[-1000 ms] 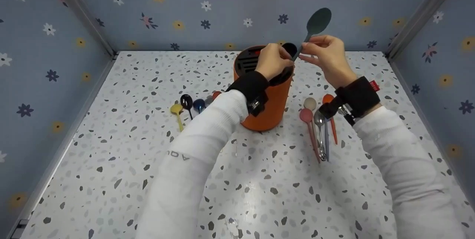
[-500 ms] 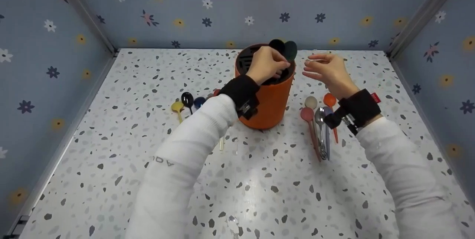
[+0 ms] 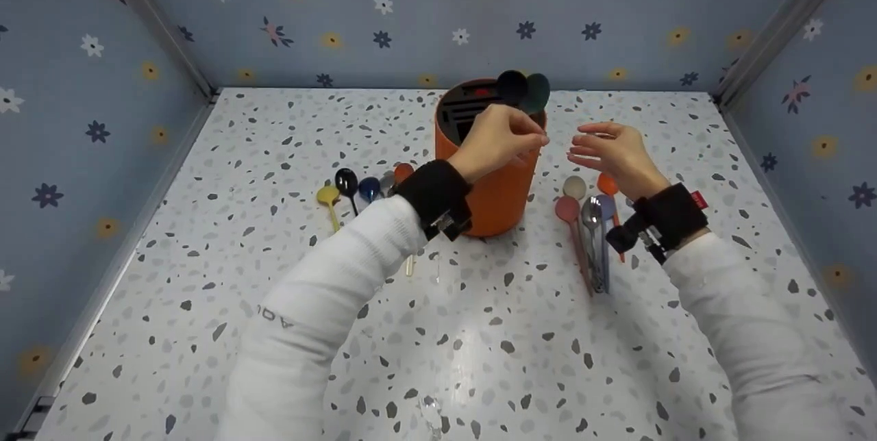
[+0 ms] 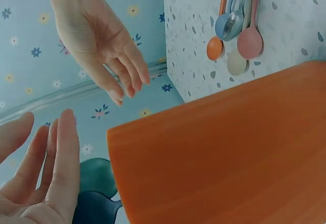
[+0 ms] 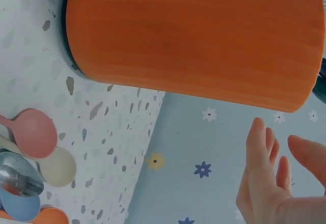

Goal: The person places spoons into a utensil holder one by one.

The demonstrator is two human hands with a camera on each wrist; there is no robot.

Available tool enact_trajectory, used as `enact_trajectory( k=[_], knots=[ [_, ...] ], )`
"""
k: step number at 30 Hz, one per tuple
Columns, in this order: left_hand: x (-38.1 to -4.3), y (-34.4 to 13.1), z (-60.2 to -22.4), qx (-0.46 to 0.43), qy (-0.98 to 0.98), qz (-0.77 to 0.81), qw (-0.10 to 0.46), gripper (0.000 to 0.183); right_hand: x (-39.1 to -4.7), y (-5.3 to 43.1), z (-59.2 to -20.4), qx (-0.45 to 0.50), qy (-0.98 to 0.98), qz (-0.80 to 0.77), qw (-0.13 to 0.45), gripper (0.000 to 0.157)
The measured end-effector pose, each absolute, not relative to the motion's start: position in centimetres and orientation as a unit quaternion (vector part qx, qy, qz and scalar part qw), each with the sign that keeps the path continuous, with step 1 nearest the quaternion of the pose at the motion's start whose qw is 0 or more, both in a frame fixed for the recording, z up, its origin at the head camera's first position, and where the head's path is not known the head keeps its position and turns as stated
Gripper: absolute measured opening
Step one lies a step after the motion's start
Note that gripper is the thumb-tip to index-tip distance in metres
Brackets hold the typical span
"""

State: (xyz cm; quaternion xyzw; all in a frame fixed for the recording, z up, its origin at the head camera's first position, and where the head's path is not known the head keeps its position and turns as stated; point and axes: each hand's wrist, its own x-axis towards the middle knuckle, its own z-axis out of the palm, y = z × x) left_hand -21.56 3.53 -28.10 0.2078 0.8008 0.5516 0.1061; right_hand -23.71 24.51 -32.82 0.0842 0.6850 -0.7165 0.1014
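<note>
An orange cylindrical utensil holder (image 3: 497,201) with a black slotted top stands near the back of the table. A green spoon (image 3: 538,93) and a black spoon (image 3: 511,87) stick up from its back right, bowls upward. My left hand (image 3: 499,140) hovers at the holder's front rim, its fingers loosely extended with nothing between them. To the right of the holder, apart from it, my right hand (image 3: 616,157) hangs in the air with fingers spread and relaxed. The left wrist view also shows the holder's side and the green spoon's bowl (image 4: 97,177) beyond the left fingers.
Right of the holder lie a pink spoon (image 3: 567,208), a cream spoon (image 3: 574,187), a silver spoon (image 3: 591,215), a lavender spoon (image 3: 606,207) and an orange spoon (image 3: 608,183). On the left are a yellow spoon (image 3: 328,195), a black one and several others, partly behind my left arm.
The green spoon, held up in both hands a second ago, went down into the holder beside the black spoon and was let go. Both hands have since drawn back and lower.
</note>
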Motion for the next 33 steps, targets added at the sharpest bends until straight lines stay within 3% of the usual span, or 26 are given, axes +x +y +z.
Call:
enact_trajectory(
  k=[7, 19, 33],
  knots=[
    [-20.7, 3.7, -28.9, 0.232, 0.791, 0.550, 0.132, 0.018, -23.6, 25.3, -34.3, 0.094, 0.700, -0.700, 0.109, 0.050],
    [-19.2, 3.7, -32.0, 0.267, 0.762, 0.566, 0.167, 0.018, -22.7, 26.6, -37.9, 0.088, 0.660, -0.734, 0.132, 0.039],
    [-19.0, 3.4, -36.4, 0.183, 0.749, 0.594, 0.229, 0.019, -21.7, 27.3, -42.1, 0.100, 0.720, -0.671, 0.146, 0.045]
  ],
)
